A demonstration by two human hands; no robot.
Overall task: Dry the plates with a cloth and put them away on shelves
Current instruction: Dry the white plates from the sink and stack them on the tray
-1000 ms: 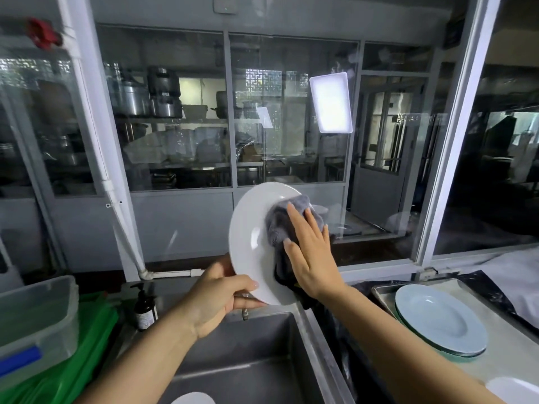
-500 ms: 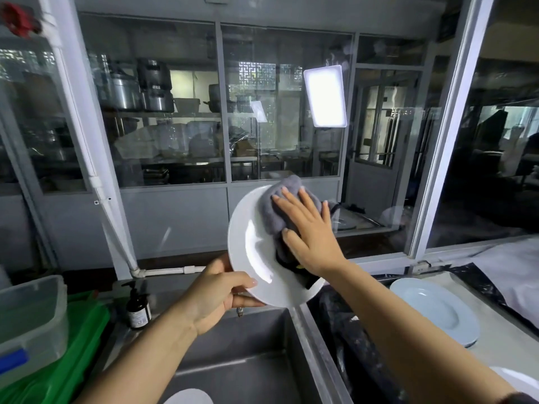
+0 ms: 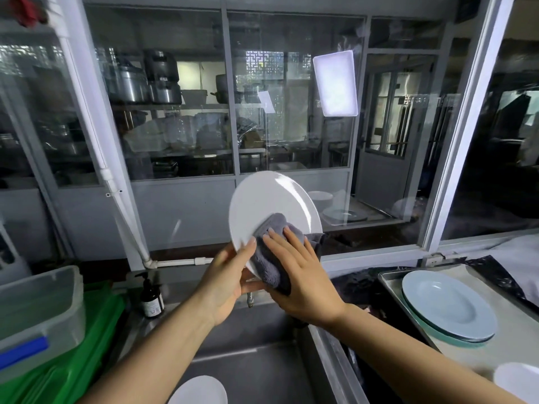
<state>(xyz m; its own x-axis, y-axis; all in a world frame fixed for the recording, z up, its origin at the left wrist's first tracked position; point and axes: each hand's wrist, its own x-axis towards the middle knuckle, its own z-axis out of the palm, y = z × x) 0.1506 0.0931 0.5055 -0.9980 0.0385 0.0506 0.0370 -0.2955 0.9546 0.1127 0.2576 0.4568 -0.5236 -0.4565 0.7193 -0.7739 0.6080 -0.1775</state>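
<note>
I hold a white plate [image 3: 271, 205] upright above the steel sink [image 3: 256, 345]. My left hand [image 3: 224, 281] grips its lower left rim, thumb on the front face. My right hand [image 3: 300, 272] presses a folded grey cloth [image 3: 269, 258] flat against the plate's lower half, fingers straight. A stack of pale blue plates [image 3: 446, 304] rests on a metal tray [image 3: 390, 279] at the right. Another white plate [image 3: 198, 390] lies in the sink bottom, and a third white plate's [image 3: 519, 380] edge shows at the lower right.
A dark soap bottle [image 3: 151, 298] stands at the sink's back left corner. A clear plastic bin [image 3: 38, 313] sits on green trays [image 3: 73, 368] at the left. A glass partition [image 3: 291, 112] and a white pipe [image 3: 113, 185] rise right behind the sink.
My right hand and the cloth have slid from the plate's upper right down to its lower part. The plate's upper face is now uncovered.
</note>
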